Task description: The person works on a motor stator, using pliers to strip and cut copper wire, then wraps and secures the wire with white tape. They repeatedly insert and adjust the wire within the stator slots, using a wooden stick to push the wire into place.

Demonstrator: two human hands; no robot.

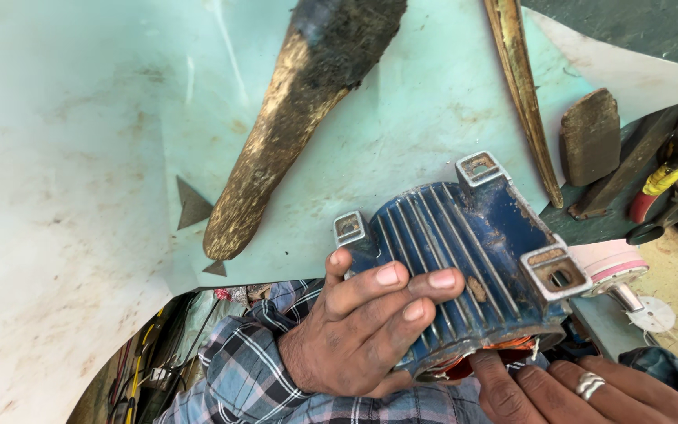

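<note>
Your left hand (pixel 362 330) lies over the near side of the blue finned motor housing (pixel 464 251), with its fingers (pixel 402 286) spread flat across the ribs and curled around the casing, so the hand is closed on it in a firm wrap. Your right hand (pixel 582 389) comes in from the near right corner; a silver ring (pixel 588 383) shows on one finger, and its fingertips press against the near open end of the housing, where the copper windings (pixel 504 349) glow orange. How far the right hand is closed you cannot tell, because most of it is cut off by the frame edge.

The housing sits at the near right edge of the pale green sheet (pixel 80 157), tilted, with its square grey mounting lugs (pixel 555 271) pointing up and away from you. Far of it, a long worn wooden mallet (pixel 292 118) lies diagonally on the sheet, its dark head at the far end. A thin wooden strip (pixel 523 86) lies to the right of that, and a dark wooden block (pixel 590 135) rests just beyond the sheet's right edge. Further right, tools with red and yellow handles (pixel 657 184) lie at the frame edge. Your plaid sleeve (pixel 253 377) covers the left forearm.
</note>
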